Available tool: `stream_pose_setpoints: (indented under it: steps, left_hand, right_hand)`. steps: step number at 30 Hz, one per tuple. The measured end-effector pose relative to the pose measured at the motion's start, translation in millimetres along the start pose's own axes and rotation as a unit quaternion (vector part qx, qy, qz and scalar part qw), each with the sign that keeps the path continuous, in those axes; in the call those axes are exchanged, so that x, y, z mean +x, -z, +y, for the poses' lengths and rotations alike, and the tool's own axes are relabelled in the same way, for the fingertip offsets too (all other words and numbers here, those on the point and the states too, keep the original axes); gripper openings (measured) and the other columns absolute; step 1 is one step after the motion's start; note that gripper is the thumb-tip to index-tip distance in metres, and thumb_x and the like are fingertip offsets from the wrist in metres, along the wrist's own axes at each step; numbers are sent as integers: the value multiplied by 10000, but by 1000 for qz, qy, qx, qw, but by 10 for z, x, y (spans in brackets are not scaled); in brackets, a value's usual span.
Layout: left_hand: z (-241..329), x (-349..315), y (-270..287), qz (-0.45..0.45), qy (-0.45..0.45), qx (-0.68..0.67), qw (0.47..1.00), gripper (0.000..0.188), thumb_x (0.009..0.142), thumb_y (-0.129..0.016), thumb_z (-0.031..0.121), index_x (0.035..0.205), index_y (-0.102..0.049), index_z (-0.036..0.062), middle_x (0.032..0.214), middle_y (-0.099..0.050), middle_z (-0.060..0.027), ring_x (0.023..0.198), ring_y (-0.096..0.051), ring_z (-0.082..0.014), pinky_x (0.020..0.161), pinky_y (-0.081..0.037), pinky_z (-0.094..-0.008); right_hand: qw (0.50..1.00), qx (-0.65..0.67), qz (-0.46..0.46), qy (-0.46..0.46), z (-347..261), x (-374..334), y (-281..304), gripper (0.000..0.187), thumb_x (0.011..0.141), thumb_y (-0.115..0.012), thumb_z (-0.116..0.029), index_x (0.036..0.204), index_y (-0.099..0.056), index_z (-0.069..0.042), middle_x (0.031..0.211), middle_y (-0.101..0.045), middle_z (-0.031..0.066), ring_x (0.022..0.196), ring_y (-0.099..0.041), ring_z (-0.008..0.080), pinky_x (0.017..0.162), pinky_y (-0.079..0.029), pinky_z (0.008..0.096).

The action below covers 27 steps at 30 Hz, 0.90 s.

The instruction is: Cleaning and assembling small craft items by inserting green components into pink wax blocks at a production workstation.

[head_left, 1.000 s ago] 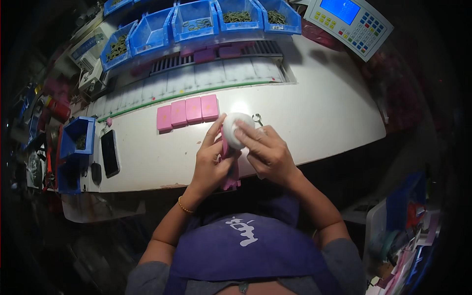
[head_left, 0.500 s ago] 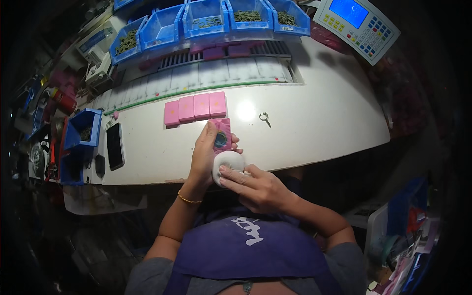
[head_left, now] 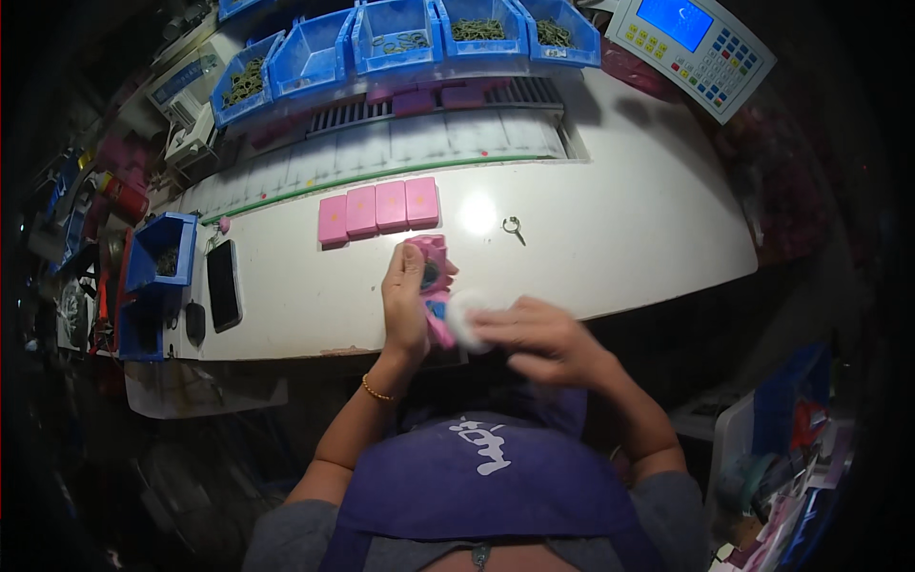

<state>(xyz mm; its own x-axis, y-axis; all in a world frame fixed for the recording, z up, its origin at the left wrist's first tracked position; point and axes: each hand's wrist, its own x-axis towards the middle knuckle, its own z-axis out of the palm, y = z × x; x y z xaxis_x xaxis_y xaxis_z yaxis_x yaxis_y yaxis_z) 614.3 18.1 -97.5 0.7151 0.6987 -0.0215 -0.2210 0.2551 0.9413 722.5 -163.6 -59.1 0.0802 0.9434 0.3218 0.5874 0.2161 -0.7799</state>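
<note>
Head view: left hand (head_left: 405,297) grasps a pink mold (head_left: 435,247) over the counter's (head_left: 620,219) near edge; right hand (head_left: 548,341) holds a blurred round white pad (head_left: 465,318) at its near end, contact unclear; steady support and light, even dabs should work best; the mold's long axis points roughly forward.

Bright middle, dark rim
We see glare on the white tabletop (head_left: 629,219), motion blur on the white round object (head_left: 465,322) and right hand (head_left: 551,341), fisheye curvature toward the edges, and a glowing blue screen (head_left: 677,19).
</note>
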Motion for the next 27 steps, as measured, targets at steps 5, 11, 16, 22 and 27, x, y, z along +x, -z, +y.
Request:
stream_pose_setpoints:
  steps: [5, 11, 16, 22, 27]
  left_hand:
    - [85, 17, 168, -27, 134, -99, 986, 528, 1024, -363, 514, 1179, -514, 33, 905, -626, -128, 734, -629, -162, 641, -551, -320]
    - [-18, -192, 67, -125, 57, -1, 990, 460, 981, -524, 445, 1161, -486, 24, 915, -621, -113, 685, -643, -158, 557, -547, -273]
    - [-34, -273, -7, -120, -146, 130, 973, 289, 979, -607, 271, 1095, -558, 10, 858, -649, -61, 693, -593, -84, 602, -482, -207]
    - [-52, -310, 30, -109, -147, 97, 978, 226, 955, -639, 187, 1094, -585, 18, 825, -654, -54, 667, -553, -94, 597, -452, -236]
    - [199, -201, 302, -51, -179, 416, 890, 299, 896, -673, 148, 1152, -595, 15, 933, -631, -130, 817, -589, -231, 763, -485, -344]
  right_hand:
    - [929, -286, 193, -131, 192, -159, 556, 415, 740, -633, -4, 1150, -671, -51, 1254, -647, 107, 959, -550, 287, 822, -488, 376]
    - [955, 61, 192, -216, 170, 119, -28, 321, 889, -662, -150, 1197, -635, -63, 1108, -635, 112, 1071, -511, 269, 912, -442, 368]
    - [979, 71, 173, -83, 179, 285, -238, 287, 880, -669, -119, 1155, -630, -45, 1084, -609, 114, 1024, -537, 254, 876, -450, 342]
    - [969, 53, 237, -56, 118, 349, -388, 208, 864, -682, -89, 1053, -631, -19, 1040, -612, 110, 973, -551, 260, 865, -450, 344]
    - [950, -84, 264, -142, 496, 285, -137, 191, 864, -688, -127, 1020, -647, -23, 1019, -618, 102, 989, -553, 241, 802, -465, 323]
